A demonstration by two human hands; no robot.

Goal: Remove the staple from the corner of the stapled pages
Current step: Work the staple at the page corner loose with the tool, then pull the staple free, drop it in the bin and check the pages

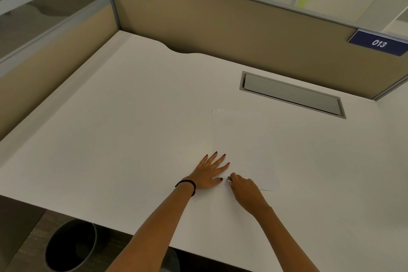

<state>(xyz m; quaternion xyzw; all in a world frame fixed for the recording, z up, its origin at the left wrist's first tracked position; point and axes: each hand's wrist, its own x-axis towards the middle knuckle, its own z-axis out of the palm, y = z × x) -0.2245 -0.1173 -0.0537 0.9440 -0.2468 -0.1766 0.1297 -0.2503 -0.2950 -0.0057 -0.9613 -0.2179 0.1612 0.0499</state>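
White stapled pages (242,139) lie flat on the white desk (132,128), hard to tell apart from it. My left hand (209,172) presses flat, fingers spread, on the near left part of the pages. My right hand (245,190) is closed around a small metal staple remover (229,180), whose tip sits at the near left corner of the pages, just beside my left thumb. The staple itself is too small to see.
A grey cable hatch (291,95) is set into the desk at the back right. Tan partition panels (220,24) wall the desk at the back and left, with a blue "013" plate (378,43). A dark waste bin (70,247) stands on the floor below the desk's near left edge.
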